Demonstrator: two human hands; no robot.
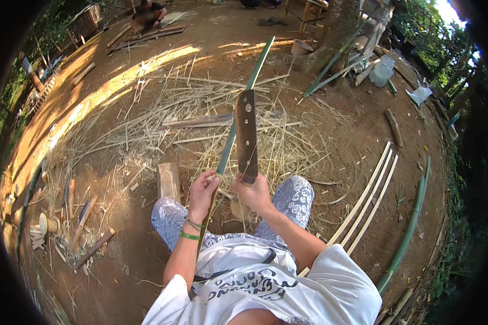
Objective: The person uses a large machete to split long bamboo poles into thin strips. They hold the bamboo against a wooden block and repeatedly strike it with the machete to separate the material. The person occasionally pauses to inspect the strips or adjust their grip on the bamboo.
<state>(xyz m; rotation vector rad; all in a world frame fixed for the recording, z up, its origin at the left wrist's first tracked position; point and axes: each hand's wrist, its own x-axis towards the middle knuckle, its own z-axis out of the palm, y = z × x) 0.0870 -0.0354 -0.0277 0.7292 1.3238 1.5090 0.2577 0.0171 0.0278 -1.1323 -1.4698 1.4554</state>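
My left hand (203, 190) is closed around a long green bamboo strip (227, 150), which slants up and away from my lap. My right hand (255, 192) grips a broad, dark-bladed knife (247, 130) with several holes along its blade, held upright. The blade stands just right of the strip and crosses in front of it near its top end. From this angle I cannot tell whether the edge touches the bamboo. Both hands are over my bent knees, close together.
Thin bamboo shavings (200, 111) litter the ground ahead. A wood block (168, 181) stands by my left knee. Pale split strips (366, 197) and a green bamboo pole (405, 238) lie to the right. A person (148, 17) crouches at the far left; a tree trunk (331, 38) rises at the back.
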